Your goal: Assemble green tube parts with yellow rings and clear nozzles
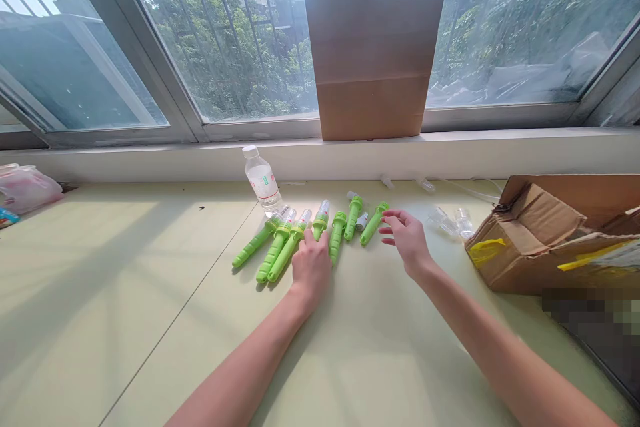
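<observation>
My left hand [311, 267] is closed around a green plastic stick with a clear top [321, 219], which lies on the table; its lower part is hidden by the hand. My right hand [409, 240] hovers with fingers apart and nothing visible in them, beside the rightmost green stick [374, 224]. To the left lie three more green sticks with clear tops, the outermost being a ribbed stick [254, 244]. Right of my left hand are a green stick without a clear top [337, 237] and another green stick [353, 218]. Between the two rightmost sticks sits a small bulb-like piece [361, 221].
A water bottle [263, 183] stands behind the sticks. Clear plastic pieces [443, 221] lie near an open cardboard box [520, 247] on the right. A pink plastic bag [27, 188] is at far left. Windows and a cardboard panel [373, 47] rise behind the pale table [150, 320].
</observation>
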The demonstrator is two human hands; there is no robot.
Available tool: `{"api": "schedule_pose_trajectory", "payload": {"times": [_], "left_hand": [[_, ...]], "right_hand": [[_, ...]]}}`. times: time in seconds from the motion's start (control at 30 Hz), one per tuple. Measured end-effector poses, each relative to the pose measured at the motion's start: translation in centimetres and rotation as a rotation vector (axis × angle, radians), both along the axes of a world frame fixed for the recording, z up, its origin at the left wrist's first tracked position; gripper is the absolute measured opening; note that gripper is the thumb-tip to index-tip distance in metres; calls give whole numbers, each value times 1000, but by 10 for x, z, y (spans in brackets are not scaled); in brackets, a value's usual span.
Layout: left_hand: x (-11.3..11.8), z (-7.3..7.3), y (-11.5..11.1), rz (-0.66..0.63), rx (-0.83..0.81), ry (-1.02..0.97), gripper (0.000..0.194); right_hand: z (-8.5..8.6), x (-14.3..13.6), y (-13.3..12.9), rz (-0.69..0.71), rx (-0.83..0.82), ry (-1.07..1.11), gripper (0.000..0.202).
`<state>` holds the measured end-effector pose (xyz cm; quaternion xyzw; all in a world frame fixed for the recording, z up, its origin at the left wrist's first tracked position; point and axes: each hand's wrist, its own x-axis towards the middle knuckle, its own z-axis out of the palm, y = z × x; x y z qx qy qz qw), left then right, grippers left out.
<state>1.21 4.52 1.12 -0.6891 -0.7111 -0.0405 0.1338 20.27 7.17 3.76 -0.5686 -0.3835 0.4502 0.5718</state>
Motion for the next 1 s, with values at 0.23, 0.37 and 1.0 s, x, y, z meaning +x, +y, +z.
{"api": "schedule_pose_trajectory", "payload": {"times": [0.23, 0.37, 1.0], "left_hand": [[-1, -2, 2, 3, -16, -6, 29], [-2, -3, 3, 6, -22, 4, 31], [9, 1, -7, -219, 177, 16, 32]], "right_hand": [[-1, -1, -1, 2, 2, -11, 23], [-1, -2, -2, 9, -4, -18, 22], [0, -4, -3, 20, -25, -35, 19]]}}
